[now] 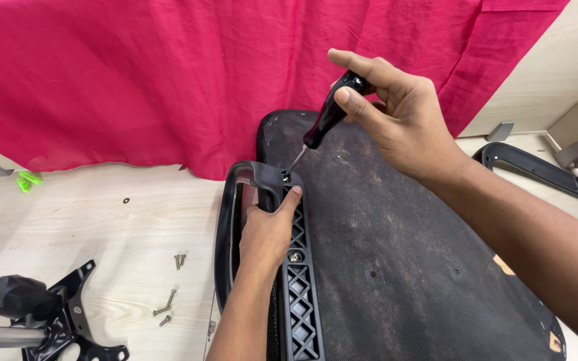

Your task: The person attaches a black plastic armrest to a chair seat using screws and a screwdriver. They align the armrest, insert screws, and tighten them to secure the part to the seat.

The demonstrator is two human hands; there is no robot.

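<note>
My right hand (396, 113) grips a screwdriver (326, 120) with a black and dark red handle, its tip set on a screw (284, 176) at the top of a black plastic armrest (296, 281). My left hand (269, 230) wraps around the armrest's upright bar, thumb near the screw. The armrest lies against the underside of a black chair seat (403, 254). A second screw (294, 257) sits lower in the armrest's latticed plate.
Loose screws (168, 304) lie on the light wooden tabletop (102, 220). A black metal chair mechanism with a knob (41, 311) sits at bottom left. A second armrest (536, 167) lies at right. Red cloth (168, 73) hangs behind. A green item (28, 179) rests far left.
</note>
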